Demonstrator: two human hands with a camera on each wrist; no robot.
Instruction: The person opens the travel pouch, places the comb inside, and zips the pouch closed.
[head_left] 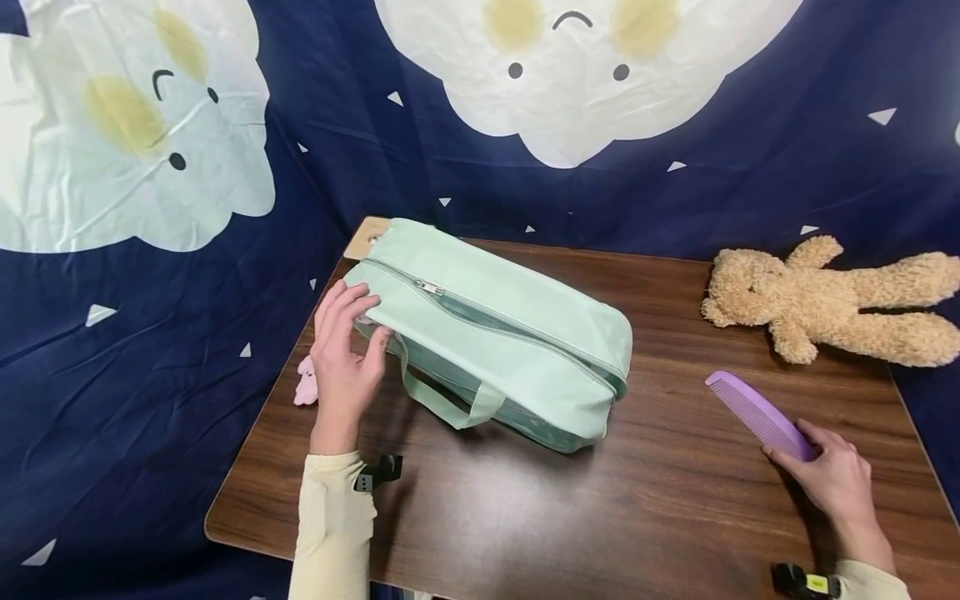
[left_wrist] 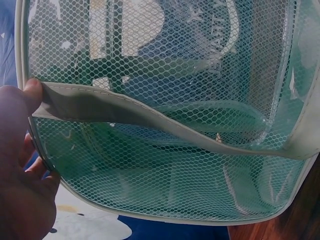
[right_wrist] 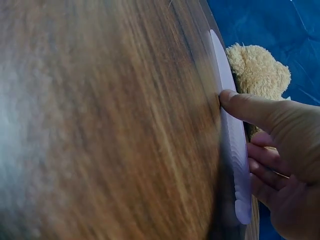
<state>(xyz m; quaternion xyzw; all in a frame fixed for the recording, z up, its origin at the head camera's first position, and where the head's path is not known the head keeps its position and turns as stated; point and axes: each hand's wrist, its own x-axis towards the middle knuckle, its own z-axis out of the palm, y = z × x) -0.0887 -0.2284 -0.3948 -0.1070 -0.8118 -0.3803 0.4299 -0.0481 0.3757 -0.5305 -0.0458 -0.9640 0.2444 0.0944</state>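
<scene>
A mint-green zip bag (head_left: 487, 308) with mesh sides and a strap handle (head_left: 450, 408) lies across the table, its top zipper partly parted. My left hand (head_left: 347, 350) holds the bag's left end. In the left wrist view, the thumb presses at the base of the handle (left_wrist: 100, 102), while the fingers (left_wrist: 37, 167) reach round the bag's edge. Over at the right, my right hand (head_left: 836, 475) pinches a purple comb (head_left: 757, 412) by one end. Thumb and fingers lie on opposite sides of the comb (right_wrist: 231, 120) in the right wrist view, close over the table.
A tan teddy bear (head_left: 817, 300) lies on its back at the far right of the wooden table (head_left: 660, 500). A small pink object (head_left: 306, 383) sits by the left edge, and a light wooden piece (head_left: 365, 237) shows behind the bag. Dark blue fabric (head_left: 322, 83) hangs around the table.
</scene>
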